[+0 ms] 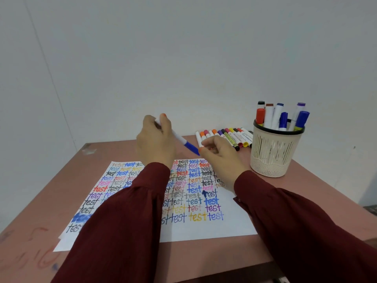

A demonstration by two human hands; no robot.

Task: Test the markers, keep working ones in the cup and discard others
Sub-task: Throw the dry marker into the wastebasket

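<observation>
Uncapping likely: left hand [155,144] grips white marker [177,137] by barrel, in air left of cup [273,152]. Right hand [220,154] pinches end of blue cap [191,149]. Pull cap straight along barrel, left grip firm. Then write 1 word on bare paper [234,225] margin toward cup. Marker row [228,135] lies just left of cup.

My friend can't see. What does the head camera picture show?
The left hand holds a blue-capped marker while the right hand pinches its cap, above a paper full of colourful "test" words. A cup of markers stands to the right, beside a row of loose markers.
</observation>
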